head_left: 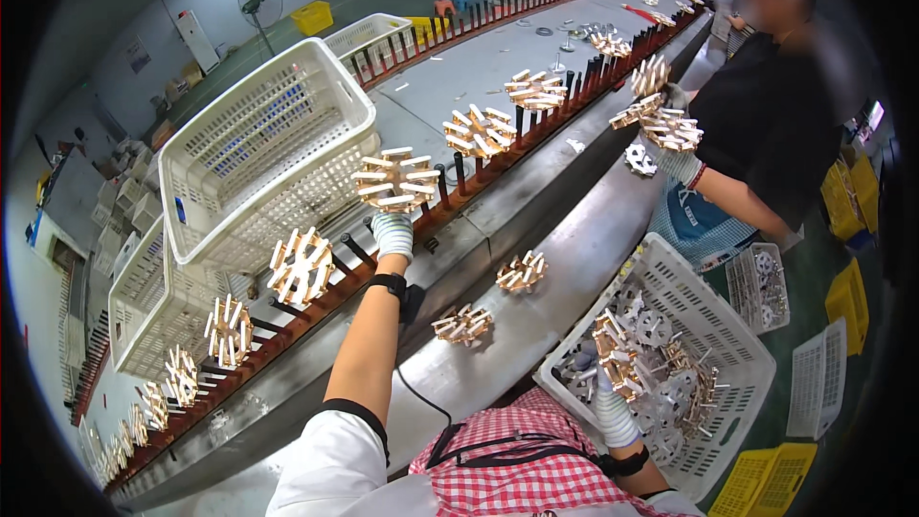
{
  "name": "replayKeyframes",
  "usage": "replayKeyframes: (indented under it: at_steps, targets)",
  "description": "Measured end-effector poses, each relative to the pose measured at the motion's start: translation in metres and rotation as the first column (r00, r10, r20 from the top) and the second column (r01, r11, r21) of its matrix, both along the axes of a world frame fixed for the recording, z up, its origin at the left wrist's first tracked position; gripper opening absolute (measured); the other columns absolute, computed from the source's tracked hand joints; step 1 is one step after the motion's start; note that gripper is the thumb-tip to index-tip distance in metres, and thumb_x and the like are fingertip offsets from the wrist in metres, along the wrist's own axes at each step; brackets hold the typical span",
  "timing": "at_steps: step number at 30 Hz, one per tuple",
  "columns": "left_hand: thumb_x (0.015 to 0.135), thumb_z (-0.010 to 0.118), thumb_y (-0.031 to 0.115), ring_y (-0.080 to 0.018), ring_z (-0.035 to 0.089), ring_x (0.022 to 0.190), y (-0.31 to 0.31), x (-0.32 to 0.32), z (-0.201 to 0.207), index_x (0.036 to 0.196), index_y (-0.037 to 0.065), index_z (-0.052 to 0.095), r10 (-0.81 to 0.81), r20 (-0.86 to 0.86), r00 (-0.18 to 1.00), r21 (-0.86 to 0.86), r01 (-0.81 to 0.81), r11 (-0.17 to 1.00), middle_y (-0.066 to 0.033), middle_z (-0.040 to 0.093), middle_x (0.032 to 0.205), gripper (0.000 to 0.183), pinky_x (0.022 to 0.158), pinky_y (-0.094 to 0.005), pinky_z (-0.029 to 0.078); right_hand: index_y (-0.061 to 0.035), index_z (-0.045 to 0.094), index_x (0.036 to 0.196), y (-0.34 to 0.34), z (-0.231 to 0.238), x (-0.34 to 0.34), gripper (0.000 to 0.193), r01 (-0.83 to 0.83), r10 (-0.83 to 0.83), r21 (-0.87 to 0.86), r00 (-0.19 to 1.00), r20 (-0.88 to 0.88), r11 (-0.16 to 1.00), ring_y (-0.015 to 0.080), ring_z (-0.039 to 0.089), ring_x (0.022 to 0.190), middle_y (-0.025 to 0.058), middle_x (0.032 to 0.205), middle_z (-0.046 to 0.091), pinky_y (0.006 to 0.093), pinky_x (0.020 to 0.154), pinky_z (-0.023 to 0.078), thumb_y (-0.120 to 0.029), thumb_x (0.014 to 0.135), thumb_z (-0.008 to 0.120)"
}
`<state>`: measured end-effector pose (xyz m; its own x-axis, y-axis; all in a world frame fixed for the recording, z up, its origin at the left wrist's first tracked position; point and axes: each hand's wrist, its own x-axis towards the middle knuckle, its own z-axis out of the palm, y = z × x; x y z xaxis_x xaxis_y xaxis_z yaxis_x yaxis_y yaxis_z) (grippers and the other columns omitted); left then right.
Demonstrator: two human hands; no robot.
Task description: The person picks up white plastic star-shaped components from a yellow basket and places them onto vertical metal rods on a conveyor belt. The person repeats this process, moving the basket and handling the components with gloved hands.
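Note:
My left hand (392, 236), in a striped knit glove, reaches up to the row of upright pegs (459, 173). It grips a round copper-coloured part with white bars (395, 182) from below; the part hides most of the fingers. My right hand (611, 410), gloved too, is over a white plastic basket (751, 343). Its fingers are closed round a similar copper-coloured part (618, 356). Silver, cut-out discs (654, 328) and more copper-coloured pieces fill the basket. Two such parts, one nearer (463, 325) and one farther (522, 272), lie on the metal ledge.
More barred parts (480, 131) sit along the pegged edge. Large white crates (268, 148) are stacked at the left. To my right, a co-worker in dark clothes (766, 124) holds several parts in gloved hands. Yellow bins (766, 479) stand on the floor.

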<state>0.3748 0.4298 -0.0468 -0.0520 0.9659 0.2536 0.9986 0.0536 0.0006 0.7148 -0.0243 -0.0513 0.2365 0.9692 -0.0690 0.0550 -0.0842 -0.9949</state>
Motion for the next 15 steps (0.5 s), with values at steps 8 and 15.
replayKeyframes:
  at_steps: [8,15]
  targets:
    - [0.091,0.050,0.028,-0.0356,0.058,0.112,-0.036,-0.078,-0.059,0.118,0.008,0.063,-0.150,0.192,0.970,0.240,0.101,0.965,-0.0149,0.065,0.120,0.036,0.100,-0.0494,0.039,-0.0069,0.050,0.132,-0.005,0.004,-0.008,0.034,-0.165,0.170,-0.042,0.923,0.345,0.985,0.0293,0.055,0.115,0.0145,0.133,0.052,0.0418,0.094,0.047,-0.021,0.102,0.044]
    - [0.094,0.060,0.016,-0.0232,0.040,0.135,-0.271,0.078,0.085,0.148,0.000,0.030,0.062,0.991,0.114,-0.130,0.849,0.512,-0.0172,0.041,0.146,0.064,0.110,-0.0337,0.033,-0.0077,0.048,0.135,0.018,0.007,-0.036,0.040,-0.347,0.361,-0.112,0.836,0.412,0.931,0.0299,0.054,0.118,0.0153,0.130,0.054,0.0384,0.099,0.046,-0.013,0.096,0.049]
